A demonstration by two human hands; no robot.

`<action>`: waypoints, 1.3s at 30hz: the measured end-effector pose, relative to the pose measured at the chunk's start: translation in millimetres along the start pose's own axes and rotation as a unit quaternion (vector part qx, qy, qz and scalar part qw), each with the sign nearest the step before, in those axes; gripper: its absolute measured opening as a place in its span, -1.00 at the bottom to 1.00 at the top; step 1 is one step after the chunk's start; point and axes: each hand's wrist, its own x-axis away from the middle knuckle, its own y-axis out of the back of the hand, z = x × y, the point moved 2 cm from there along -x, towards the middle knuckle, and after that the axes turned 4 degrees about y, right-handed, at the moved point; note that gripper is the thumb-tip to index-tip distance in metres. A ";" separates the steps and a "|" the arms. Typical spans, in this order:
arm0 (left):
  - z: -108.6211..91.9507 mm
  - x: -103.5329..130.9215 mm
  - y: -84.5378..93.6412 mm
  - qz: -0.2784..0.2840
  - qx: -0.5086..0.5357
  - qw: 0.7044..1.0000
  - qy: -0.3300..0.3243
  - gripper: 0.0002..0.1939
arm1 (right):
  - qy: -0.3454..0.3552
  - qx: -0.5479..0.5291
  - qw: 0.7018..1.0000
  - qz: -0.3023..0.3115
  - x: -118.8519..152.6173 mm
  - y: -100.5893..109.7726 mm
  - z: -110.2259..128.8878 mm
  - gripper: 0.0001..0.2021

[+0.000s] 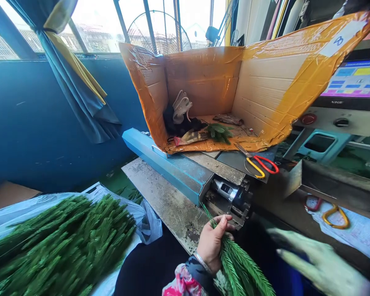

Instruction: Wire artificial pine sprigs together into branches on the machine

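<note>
My left hand (214, 242), bare with a bracelet at the wrist, is closed around a bundle of green artificial pine sprigs (245, 271). The sprigs hang down to the lower right, and their thin stem ends poke up above my fist. Just beyond it is a machine's metal clamp head (228, 191). My right hand (323, 259) wears a pale glove and is smeared by motion at the lower right. Its thumb and fingers look stretched apart, with nothing visible between them. A large pile of similar sprigs (61, 242) lies on pale plastic sheeting at the left.
A taped cardboard box (262, 90) on the machine holds gloves (181, 107) and a small sprig (218, 132). Scissors (259, 162) with red and yellow handles lie at its front edge. A metal tray (339, 185) and control screen (357, 78) stand right.
</note>
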 end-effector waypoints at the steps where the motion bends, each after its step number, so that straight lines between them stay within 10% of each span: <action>1: 5.0 0.7 -3.1 -0.005 0.006 1.000 -0.003 -0.66 | 0.012 -0.041 0.998 0.056 -3.5 -10.6 31.9 -0.51; 5: 11.4 11.5 0.2 -0.080 0.033 0.994 -0.072 -0.68 | 0.063 -0.120 0.976 0.168 -8.9 -60.7 114.2 -0.23; 11: 7.3 40.1 34.3 -0.179 -0.035 0.972 -0.145 -0.60 | 0.067 -0.044 0.978 0.193 -1.8 -108.2 101.0 -0.33; 23: -1.0 39.0 62.2 -0.119 0.096 0.985 -0.084 -0.63 | 0.128 -0.029 0.974 0.184 -7.3 -119.9 103.8 -0.44; 29: -2.1 40.4 59.9 -0.108 0.100 0.986 -0.073 -0.61 | 0.046 -0.086 0.986 0.134 -2.2 -111.1 112.4 -0.51; 39: 2.2 41.6 60.0 -0.107 0.153 0.980 -0.064 -0.73 | 0.043 0.048 0.977 0.204 -1.0 -113.9 102.7 -0.54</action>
